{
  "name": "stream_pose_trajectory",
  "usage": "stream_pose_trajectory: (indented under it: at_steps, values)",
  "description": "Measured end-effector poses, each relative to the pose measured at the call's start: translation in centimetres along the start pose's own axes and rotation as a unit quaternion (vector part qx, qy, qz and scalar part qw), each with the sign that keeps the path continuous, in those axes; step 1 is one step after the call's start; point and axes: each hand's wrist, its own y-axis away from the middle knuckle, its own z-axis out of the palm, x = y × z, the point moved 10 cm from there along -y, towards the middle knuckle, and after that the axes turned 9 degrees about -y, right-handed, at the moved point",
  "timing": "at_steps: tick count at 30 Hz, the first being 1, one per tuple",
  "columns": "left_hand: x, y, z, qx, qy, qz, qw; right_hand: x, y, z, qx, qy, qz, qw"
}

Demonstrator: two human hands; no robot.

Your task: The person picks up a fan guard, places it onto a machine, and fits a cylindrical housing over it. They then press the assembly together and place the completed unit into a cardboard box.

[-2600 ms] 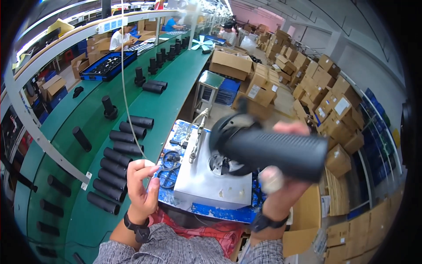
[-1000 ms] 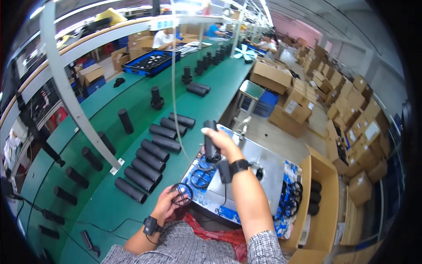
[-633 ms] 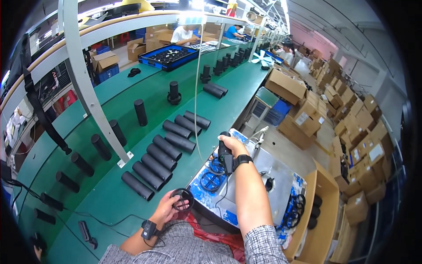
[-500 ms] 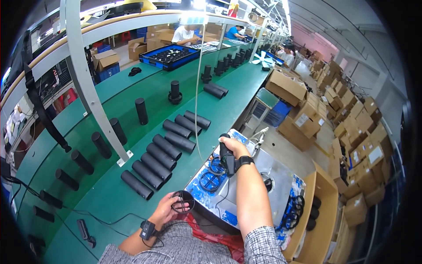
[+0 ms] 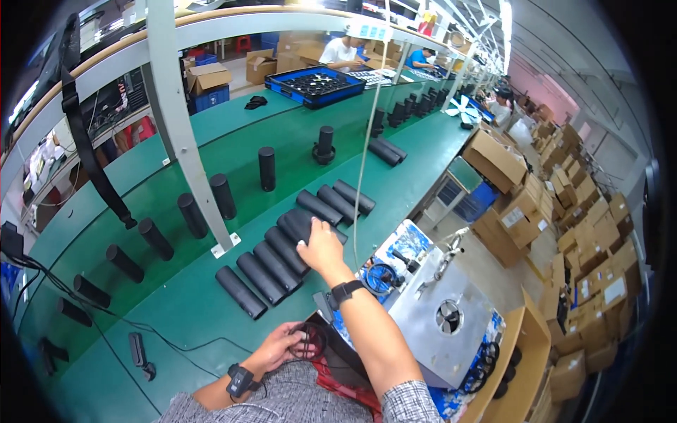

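My left hand [image 5: 285,343] is low in front of my body, fingers closed around the rim of a round black ring with crossing spokes [image 5: 310,340]. My right hand [image 5: 324,247] reaches over a row of black tubes lying on the green bench. Its thumb and fingers are closed about one black tube [image 5: 295,224], and the hand hides part of it. Beside it lie more black tubes [image 5: 261,277]. Both wrists carry straps with small dark devices.
Several black tubes [image 5: 266,169] stand along the green bench [image 5: 176,310]. A metal-topped machine [image 5: 444,303] with black rings is at my right, beside an open cardboard box [image 5: 518,359]. A blue crate [image 5: 314,84] sits farther back. A post [image 5: 187,141] rises from the bench; a cable hangs down.
My right hand has moved left from above the machine, where it held a dark piece, onto the lying tubes. My left hand keeps the black ring. The view has shifted.
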Motion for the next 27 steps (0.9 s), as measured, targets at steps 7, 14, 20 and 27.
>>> stream_pose_trajectory:
  at_steps: [7, 14, 20, 27]
  values:
    - [0.0, 1.8, 1.1, -0.019, -0.007, -0.022, 1.0, 4.8, -1.3, 0.4, 0.175, 0.045, -0.145, 0.973]
    - [10.0, 2.2, 1.7, 0.038, -0.07, 0.172, 0.982, 1.3, 15.1, -2.6, -0.051, -0.303, 0.013, 0.952]
    - [15.2, 0.3, 13.3, -0.134, -0.383, 0.269, 0.873, 8.1, 25.8, -5.8, 0.095, -0.44, 0.073, 0.89]
    - [39.6, -14.8, 3.6, 0.276, -0.722, 0.362, 0.521, 18.1, 35.5, -12.8, 0.309, -0.503, 0.128, 0.797]
